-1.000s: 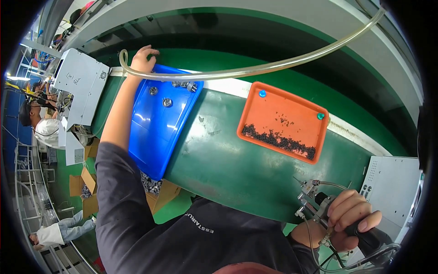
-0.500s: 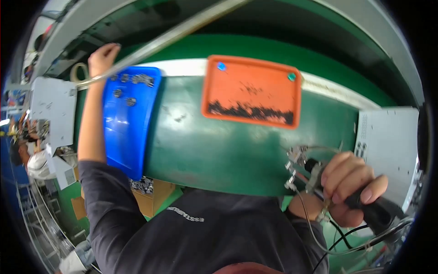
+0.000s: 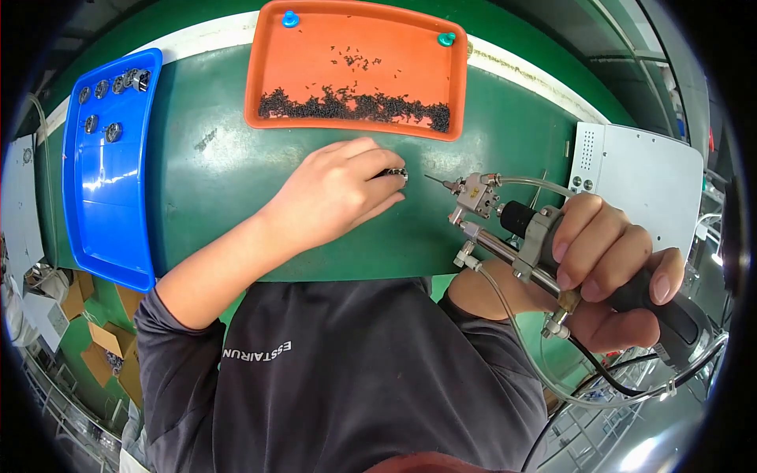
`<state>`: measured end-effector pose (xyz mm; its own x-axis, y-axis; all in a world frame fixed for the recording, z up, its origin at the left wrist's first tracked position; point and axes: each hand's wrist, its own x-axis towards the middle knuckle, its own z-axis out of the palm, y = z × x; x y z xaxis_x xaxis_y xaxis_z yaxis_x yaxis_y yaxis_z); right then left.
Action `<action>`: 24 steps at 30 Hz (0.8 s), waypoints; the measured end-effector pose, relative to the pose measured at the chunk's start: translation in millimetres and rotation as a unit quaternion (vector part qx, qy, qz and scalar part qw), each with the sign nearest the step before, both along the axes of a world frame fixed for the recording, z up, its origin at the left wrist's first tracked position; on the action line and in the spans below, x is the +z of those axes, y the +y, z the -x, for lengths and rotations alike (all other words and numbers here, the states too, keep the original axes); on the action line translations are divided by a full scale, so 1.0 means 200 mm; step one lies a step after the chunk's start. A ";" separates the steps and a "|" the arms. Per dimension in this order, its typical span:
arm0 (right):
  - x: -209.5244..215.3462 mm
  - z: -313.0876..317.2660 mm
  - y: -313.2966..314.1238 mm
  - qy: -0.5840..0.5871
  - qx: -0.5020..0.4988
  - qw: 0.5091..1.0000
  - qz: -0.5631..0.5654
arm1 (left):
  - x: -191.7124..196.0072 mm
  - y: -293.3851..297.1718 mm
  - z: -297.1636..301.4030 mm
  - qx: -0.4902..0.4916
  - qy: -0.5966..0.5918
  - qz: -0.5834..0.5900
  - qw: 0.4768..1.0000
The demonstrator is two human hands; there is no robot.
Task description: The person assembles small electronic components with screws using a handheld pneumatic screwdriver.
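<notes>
The right hand point(image 3: 611, 272) has its fingers wrapped tight around a screwdriver tool point(image 3: 536, 244), tip pointing at the left fingertips. The left hand point(image 3: 335, 193) pinches a small metal part point(image 3: 394, 173) against the green table point(image 3: 229, 197). Beyond the fingers sits an orange tray point(image 3: 315, 55) of dark screws point(image 3: 355, 106); a blue tray point(image 3: 110, 189) lies far left.

The left hand point(image 3: 335, 193) lies palm-down, forearm stretched forward from a dark sleeve, its fingers point(image 3: 378, 169) curled and pinched together at their tips. The right hand point(image 3: 611, 280) sits lower and to the right, fingers wrapped tight in a fist, knuckles up, thumb underneath.
</notes>
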<state>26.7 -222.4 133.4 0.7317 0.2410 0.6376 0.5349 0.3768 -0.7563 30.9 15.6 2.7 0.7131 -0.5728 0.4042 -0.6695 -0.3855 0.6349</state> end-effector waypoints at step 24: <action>0.03 0.02 -0.02 -0.039 -0.026 0.997 -0.064 | 0.02 0.09 -0.09 -0.004 -0.029 0.078 0.997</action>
